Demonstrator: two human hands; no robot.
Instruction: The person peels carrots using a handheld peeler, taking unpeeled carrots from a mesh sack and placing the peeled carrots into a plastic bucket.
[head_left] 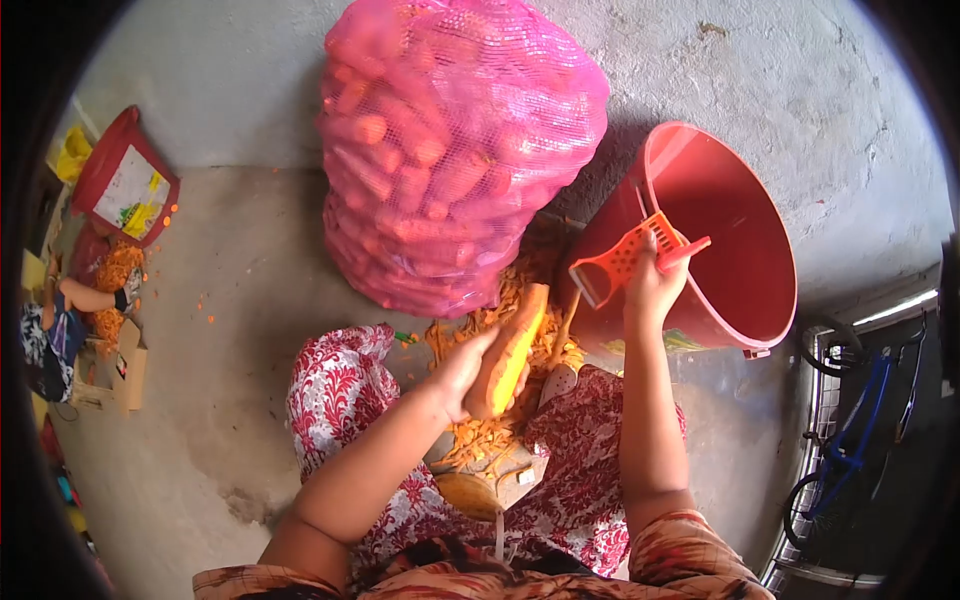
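Observation:
My left hand (463,373) is wrapped round a large, pale orange carrot (508,352) above the space between my knees. Off to its right, my right hand (656,284) grips an orange peeler (622,260) with a wide blade end and small holes, held in front of the red bucket. Orange peelings (483,440) lie on the floor beneath the carrot. A pink mesh sack (450,150) full of carrots stands beyond my hands.
A large red bucket (720,210) leans open at the right, near the wall. At the far left are another red tub (125,180), a cardboard box (130,365) and part of another person (60,320). A blue bicycle (850,440) shows at the right edge.

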